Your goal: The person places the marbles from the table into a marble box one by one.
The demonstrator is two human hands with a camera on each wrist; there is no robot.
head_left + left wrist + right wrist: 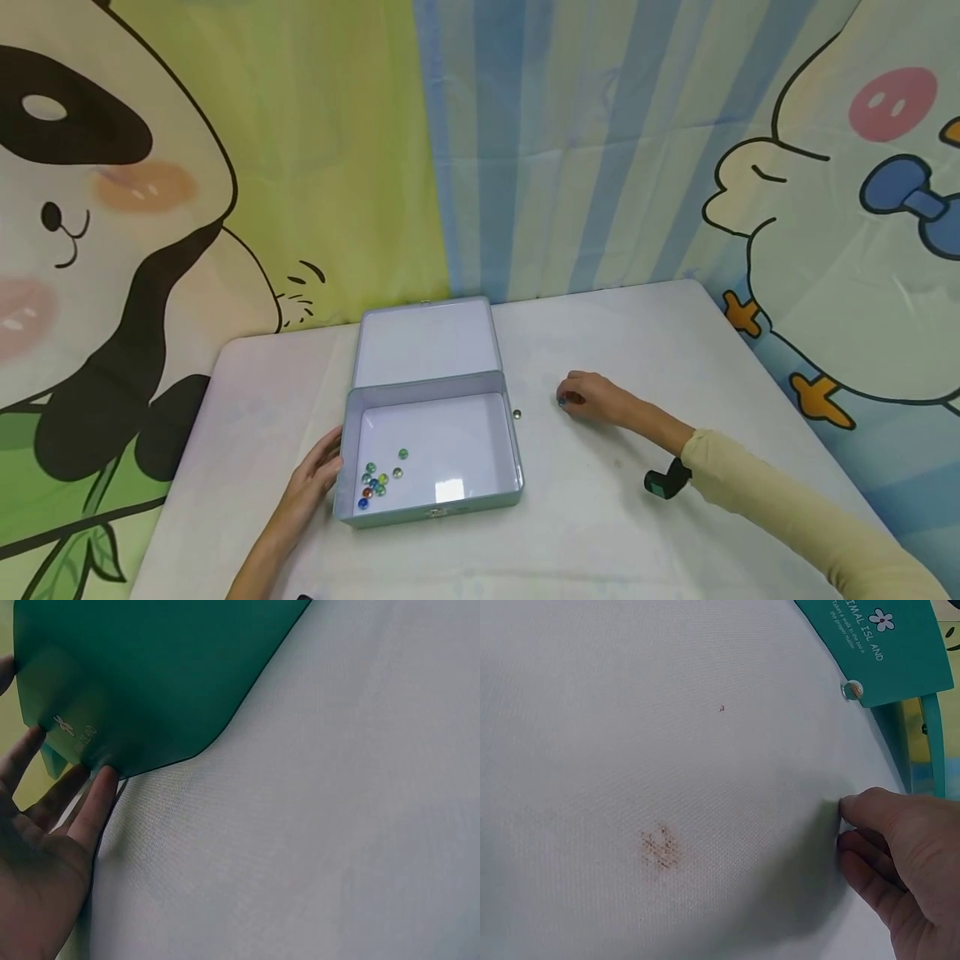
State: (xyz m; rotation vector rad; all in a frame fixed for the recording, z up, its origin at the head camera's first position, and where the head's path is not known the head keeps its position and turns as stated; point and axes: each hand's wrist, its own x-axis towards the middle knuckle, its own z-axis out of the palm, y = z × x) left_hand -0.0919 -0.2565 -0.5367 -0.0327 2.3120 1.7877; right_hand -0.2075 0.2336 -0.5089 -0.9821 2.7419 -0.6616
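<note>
An open hinged box (pixel 431 512), green outside and pale inside, lies on the table with several glass marbles (pixel 382 479) gathered toward its near left corner. My left hand (pixel 309 475) rests against the box's left wall; in the left wrist view its fingers (pixel 101 802) touch the green side, fairly straight. To the right of the box, low over the table, my right hand (pixel 592 398) pinches a small blue marble (pixel 562 401) between thumb and fingers. In the right wrist view that marble is hidden. Another marble (pixel 517 414) sits on the table just outside the box's right wall.
The box's lid (pixel 426 342) lies folded back behind it. A white cloth covers the table (pixel 600 533), with a faint brown stain (pixel 660 847). Cartoon-printed curtains (pixel 585 150) stand behind and at the sides. A dark wrist device (pixel 666 481) hangs under the right forearm.
</note>
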